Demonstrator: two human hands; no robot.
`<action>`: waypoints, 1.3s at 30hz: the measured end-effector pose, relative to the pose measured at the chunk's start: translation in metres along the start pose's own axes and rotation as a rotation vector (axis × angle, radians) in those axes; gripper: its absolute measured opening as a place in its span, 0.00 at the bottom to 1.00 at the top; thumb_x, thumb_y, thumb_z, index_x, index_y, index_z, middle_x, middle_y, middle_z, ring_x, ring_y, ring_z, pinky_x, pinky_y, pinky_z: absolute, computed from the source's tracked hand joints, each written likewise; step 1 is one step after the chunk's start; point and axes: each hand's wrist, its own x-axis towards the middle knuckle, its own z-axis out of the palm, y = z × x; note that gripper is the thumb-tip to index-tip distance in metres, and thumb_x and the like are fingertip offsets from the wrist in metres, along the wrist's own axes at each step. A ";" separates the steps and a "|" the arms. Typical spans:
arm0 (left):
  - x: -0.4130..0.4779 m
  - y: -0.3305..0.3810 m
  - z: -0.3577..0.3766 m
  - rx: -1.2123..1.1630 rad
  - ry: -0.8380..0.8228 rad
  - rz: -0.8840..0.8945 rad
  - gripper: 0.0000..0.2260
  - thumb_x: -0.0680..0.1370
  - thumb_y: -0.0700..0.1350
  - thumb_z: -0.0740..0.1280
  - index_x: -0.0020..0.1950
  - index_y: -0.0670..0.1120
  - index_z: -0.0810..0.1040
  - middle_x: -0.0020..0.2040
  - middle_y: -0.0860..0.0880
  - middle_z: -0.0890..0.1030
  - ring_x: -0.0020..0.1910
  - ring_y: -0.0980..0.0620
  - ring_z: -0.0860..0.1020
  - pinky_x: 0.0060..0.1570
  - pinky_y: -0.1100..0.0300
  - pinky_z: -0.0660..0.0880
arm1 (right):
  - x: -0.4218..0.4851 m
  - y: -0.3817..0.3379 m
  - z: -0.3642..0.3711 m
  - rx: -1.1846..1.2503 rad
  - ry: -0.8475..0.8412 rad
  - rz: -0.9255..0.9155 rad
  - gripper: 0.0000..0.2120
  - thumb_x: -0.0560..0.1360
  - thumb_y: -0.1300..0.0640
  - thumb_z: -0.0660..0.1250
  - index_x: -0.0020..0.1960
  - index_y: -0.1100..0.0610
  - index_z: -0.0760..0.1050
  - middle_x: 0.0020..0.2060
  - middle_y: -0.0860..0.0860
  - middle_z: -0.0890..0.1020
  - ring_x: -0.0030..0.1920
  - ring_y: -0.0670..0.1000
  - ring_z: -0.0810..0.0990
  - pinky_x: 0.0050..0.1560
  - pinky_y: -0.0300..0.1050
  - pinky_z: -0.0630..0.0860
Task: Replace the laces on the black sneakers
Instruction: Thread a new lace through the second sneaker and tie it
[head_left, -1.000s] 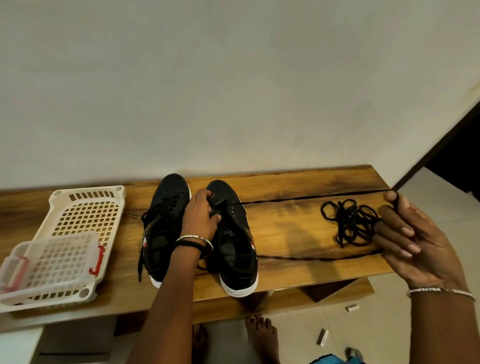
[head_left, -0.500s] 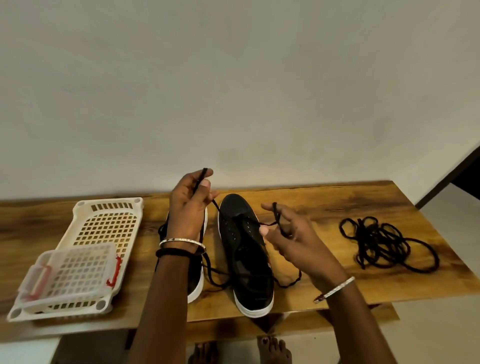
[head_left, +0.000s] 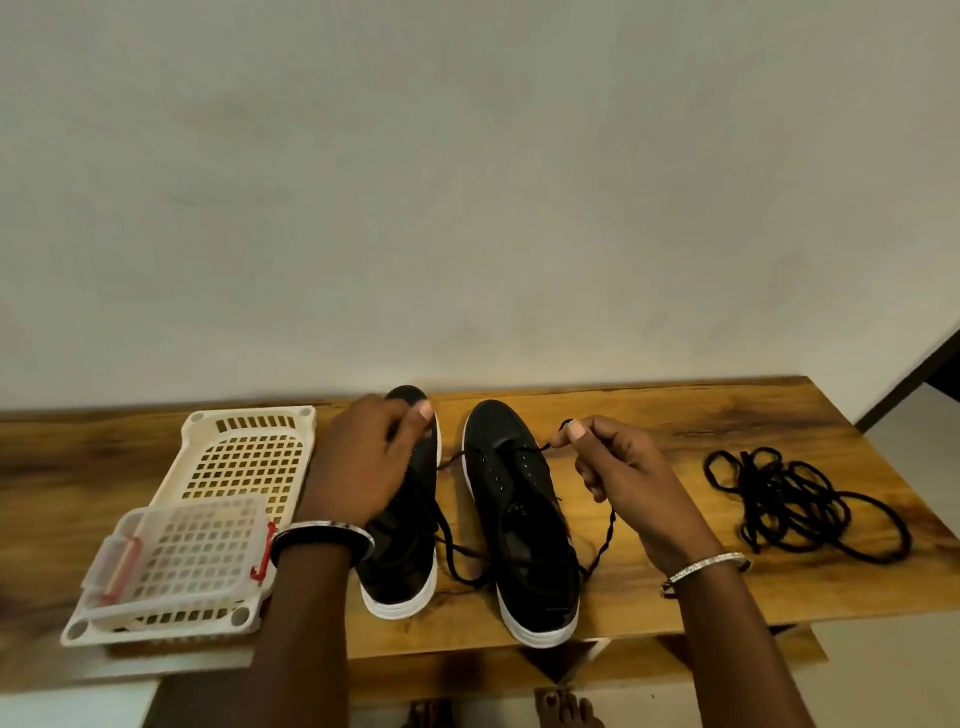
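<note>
Lace (head_left: 603, 540), threaded through the right sneaker (head_left: 519, 519) at its twelve-o'clock toe: we are pinching its ends, left hand (head_left: 363, 462) at nine o'clock, right hand (head_left: 623, 467) at three, span crossing the shoe's long axis, both equally near.

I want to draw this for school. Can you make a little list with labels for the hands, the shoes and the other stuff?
Left hand: above the left black white-soled sneaker, seems to pinch the thin black lace
Right hand: pinches that lace beside the right black white-soled sneaker
Sneakers: side by side on the brown wooden table
Spare: tangled pile of black laces, far right
Left side: small white plastic mesh basket resting on a bigger one
</note>
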 end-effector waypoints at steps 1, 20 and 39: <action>0.000 0.000 0.005 0.217 -0.036 0.018 0.22 0.81 0.60 0.56 0.39 0.49 0.80 0.39 0.50 0.78 0.42 0.49 0.78 0.40 0.55 0.69 | 0.000 -0.002 0.002 -0.032 -0.017 -0.022 0.14 0.83 0.48 0.61 0.49 0.53 0.83 0.29 0.47 0.70 0.32 0.46 0.68 0.34 0.41 0.66; 0.001 0.001 0.066 0.153 0.286 -0.261 0.10 0.83 0.46 0.60 0.50 0.45 0.80 0.41 0.50 0.76 0.38 0.53 0.72 0.31 0.62 0.61 | -0.005 0.006 -0.048 0.451 0.183 0.074 0.14 0.78 0.48 0.66 0.43 0.58 0.79 0.25 0.46 0.61 0.24 0.45 0.60 0.28 0.39 0.61; -0.001 0.044 0.088 -0.326 -0.126 0.366 0.20 0.78 0.44 0.65 0.70 0.56 0.74 0.65 0.59 0.78 0.68 0.60 0.72 0.71 0.51 0.67 | 0.005 0.019 0.000 0.197 -0.021 0.002 0.13 0.81 0.55 0.65 0.49 0.64 0.82 0.27 0.49 0.67 0.27 0.45 0.62 0.27 0.38 0.57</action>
